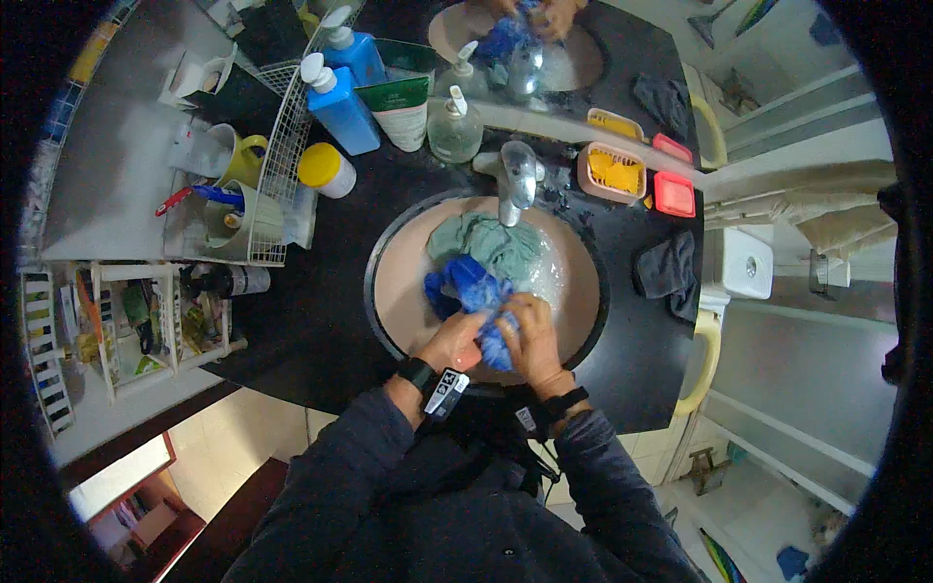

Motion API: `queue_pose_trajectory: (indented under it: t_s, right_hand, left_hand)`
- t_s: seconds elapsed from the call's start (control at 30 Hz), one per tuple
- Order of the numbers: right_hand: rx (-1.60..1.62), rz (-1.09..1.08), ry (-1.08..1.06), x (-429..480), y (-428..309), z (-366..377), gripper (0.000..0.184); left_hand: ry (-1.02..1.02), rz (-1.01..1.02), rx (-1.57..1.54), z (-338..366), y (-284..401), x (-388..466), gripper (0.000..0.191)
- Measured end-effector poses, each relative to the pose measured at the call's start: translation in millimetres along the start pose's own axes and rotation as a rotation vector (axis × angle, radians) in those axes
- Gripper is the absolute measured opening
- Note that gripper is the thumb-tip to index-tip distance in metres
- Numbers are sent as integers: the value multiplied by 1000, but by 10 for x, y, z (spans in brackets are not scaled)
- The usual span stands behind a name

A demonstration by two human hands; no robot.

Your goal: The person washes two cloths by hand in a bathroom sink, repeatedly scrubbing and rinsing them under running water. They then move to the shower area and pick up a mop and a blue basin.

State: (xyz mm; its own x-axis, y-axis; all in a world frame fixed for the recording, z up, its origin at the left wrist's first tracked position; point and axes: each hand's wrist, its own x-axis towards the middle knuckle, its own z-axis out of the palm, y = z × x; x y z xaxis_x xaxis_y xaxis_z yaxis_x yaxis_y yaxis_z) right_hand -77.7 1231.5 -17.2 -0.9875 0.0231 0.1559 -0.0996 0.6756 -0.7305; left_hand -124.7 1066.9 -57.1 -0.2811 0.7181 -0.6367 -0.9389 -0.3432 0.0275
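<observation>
A soapy blue cloth (470, 280) is bunched between my two hands over the front of the round pinkish-beige sink (397, 280). My left hand (453, 341) grips it from the left, and my right hand (534, 334) has its fingers curled over the cloth from the right. Part of the blue fabric spreads beyond my hands, against a wet pale green cloth (485, 240) lying at the back of the basin. White suds (557, 270) float on the right side. Above the sink's far edge stands a chrome faucet (519, 175). My fingers hide part of the blue cloth.
Behind the sink stand a blue pump bottle (344, 116), a white tube (401, 116), a clear soap dispenser (455, 131) and a yellow-lidded jar (328, 171). Right are a pink basket (612, 191), a red soap dish (674, 194) and a dark cloth (667, 270). A wire rack (273, 189) is left.
</observation>
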Motion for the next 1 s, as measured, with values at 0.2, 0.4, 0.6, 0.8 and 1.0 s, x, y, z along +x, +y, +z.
queue_pose_trajectory:
  t_s: [0.2,0.4,0.6,0.8,1.0]
  right_hand:
    - [-136,391,19,139,512,-142,26]
    - [-547,185,-212,114,341,-99,54]
    - [-792,107,-565,56,246,376,74]
    - [-514,77,-491,72,-33,236,47]
    - [-160,-64,-229,1,-633,-252,50]
  left_hand:
    - [206,290,74,37,-88,-104,36]
    - [366,69,76,9,-81,-220,58]
    - [578,140,55,-233,112,-229,73]
    - [369,99,26,-150,431,-66,64]
    - [176,218,296,-124,337,-107,46]
